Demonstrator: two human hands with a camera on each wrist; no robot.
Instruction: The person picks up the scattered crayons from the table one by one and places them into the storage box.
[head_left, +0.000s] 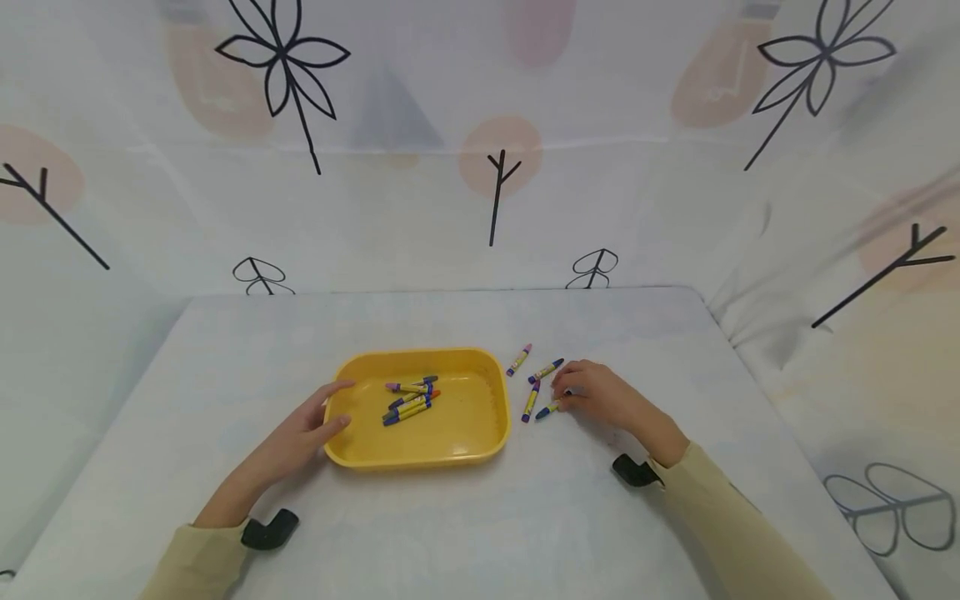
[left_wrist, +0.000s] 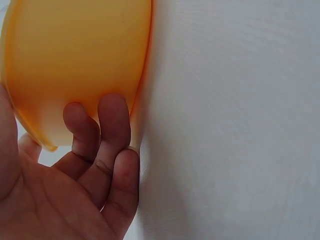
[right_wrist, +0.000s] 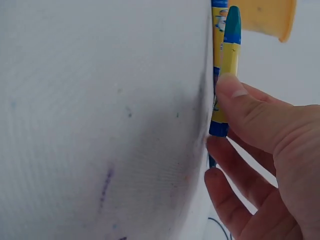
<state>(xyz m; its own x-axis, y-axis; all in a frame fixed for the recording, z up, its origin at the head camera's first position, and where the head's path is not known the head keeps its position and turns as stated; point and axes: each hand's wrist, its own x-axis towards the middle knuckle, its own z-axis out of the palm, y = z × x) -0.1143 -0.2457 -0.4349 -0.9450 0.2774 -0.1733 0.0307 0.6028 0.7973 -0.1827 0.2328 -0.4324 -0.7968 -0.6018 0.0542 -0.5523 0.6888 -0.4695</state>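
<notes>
Right of centre in the head view, my right grip (head_left: 600, 396) pinches a teal-tipped crayon (right_wrist: 229, 65), yellow-wrapped, blue at the butt; thumb across the wrapper, tip pointing to the lower left in the head view. Three loose crayons lie near it on the white bench (head_left: 420, 533), between hand and tray: a pink-tipped crayon (head_left: 518, 359) farthest up the frame, a dark-blue-tipped crayon (head_left: 546, 371) just beside my fingers, a purple-tipped crayon (head_left: 530, 402) below.

Left of centre, my left grip (head_left: 300, 429) holds the left end of a yellow tray (head_left: 465, 421): thumb at the rim, other fingers curled against the outer wall. Inside, left of the tray's middle, a heap of crayons (head_left: 409, 407), overlapping, exact count unclear. Upper frame: a pale patterned cloth (head_left: 390, 208) behind the bench.
</notes>
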